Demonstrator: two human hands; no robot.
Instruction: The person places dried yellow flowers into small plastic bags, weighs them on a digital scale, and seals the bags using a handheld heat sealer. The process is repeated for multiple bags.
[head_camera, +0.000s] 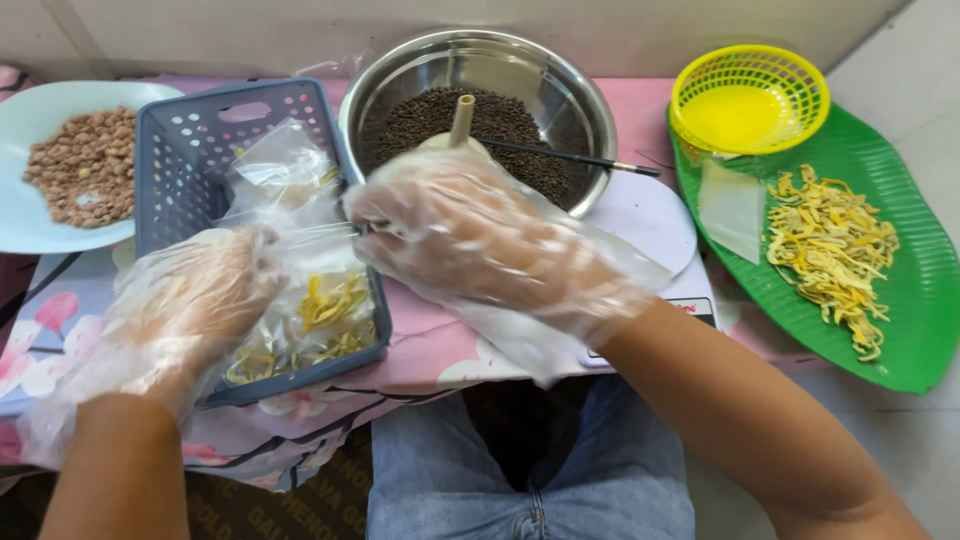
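Clear plastic covers both hands as loose disposable gloves. The left hand (195, 300) and the right hand (470, 235) together pinch a small transparent plastic bag (300, 235) over the slate-blue perforated plastic basket (190, 150), which sits at the left-front part of the pink floral tablecloth (430, 350). The left fingers grip the bag's left side; the right fingertips close on its mouth. Filled bags of yellow shredded strips (330, 315) already lie in the basket's near corner.

This looks like the bag-closing or setting-down step. The next move would call for keeping the mouth pinched so nothing spills.

Behind the right hand stands a round steel bowl of dark seeds (480, 110) with a cream scoop handle (461, 120).
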